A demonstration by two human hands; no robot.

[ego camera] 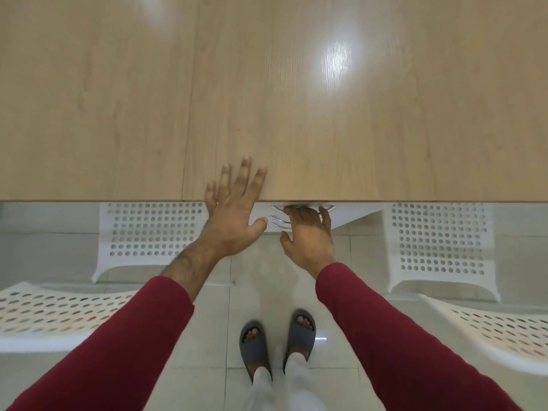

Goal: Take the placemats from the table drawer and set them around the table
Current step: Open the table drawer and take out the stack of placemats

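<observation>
A light wooden table (296, 99) fills the upper half of the view. Under its near edge sits a white drawer unit (350, 216) with curved silver handles (280, 217). My left hand (234, 209) lies flat over the table's edge, fingers spread, holding nothing. My right hand (308, 235) reaches under the edge, its fingers curled over the top drawer handle (329, 207). The drawers look shut. No placemats are visible.
Two white perforated chairs stand at the table, one on the left (148, 232) and one on the right (441, 241). Two more perforated seats lie nearer at the lower left (59, 310) and lower right (498, 327). My feet in grey slides (278, 342) stand on pale floor tiles.
</observation>
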